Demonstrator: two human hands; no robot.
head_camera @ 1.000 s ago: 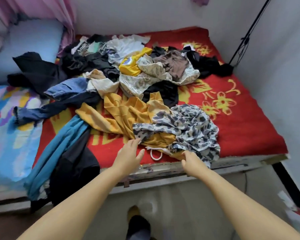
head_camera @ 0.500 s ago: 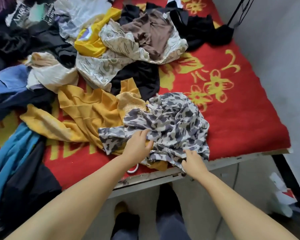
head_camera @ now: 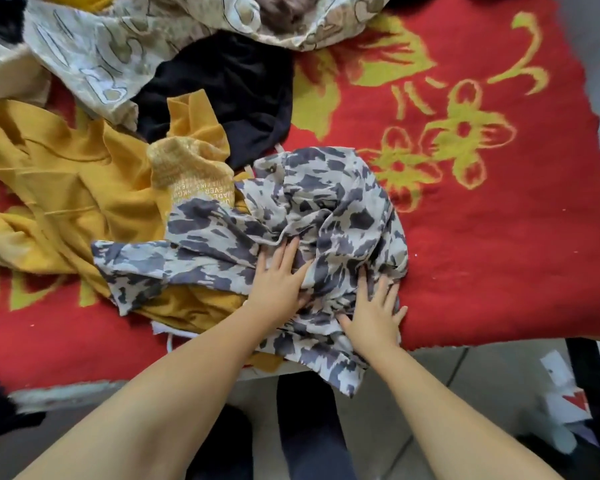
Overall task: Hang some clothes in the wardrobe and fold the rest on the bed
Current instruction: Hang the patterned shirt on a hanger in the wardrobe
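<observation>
A crumpled grey-and-cream camouflage garment (head_camera: 312, 209) lies at the near edge of the bed, one end hanging over the edge. My left hand (head_camera: 279, 282) rests flat on its middle with fingers straight and spread. My right hand (head_camera: 374, 313) presses flat on its right side, fingers spread. A mustard-yellow top (head_camera: 66, 181) lies partly under the camouflage garment to the left. Behind them are a black garment (head_camera: 236, 88) and a cream patterned cloth (head_camera: 111, 53).
The red blanket (head_camera: 499, 237) with yellow flowers covers the bed; its right part holds no clothes. The bed's edge runs just below my hands. The tiled floor and my dark trouser legs (head_camera: 305, 427) are below. White paper scraps (head_camera: 565, 400) lie at the lower right.
I have leaned in closer over the bed. Both hands moved forward onto the camouflage garment and now lie flat on it with fingers spread, where before they were at its near edge.
</observation>
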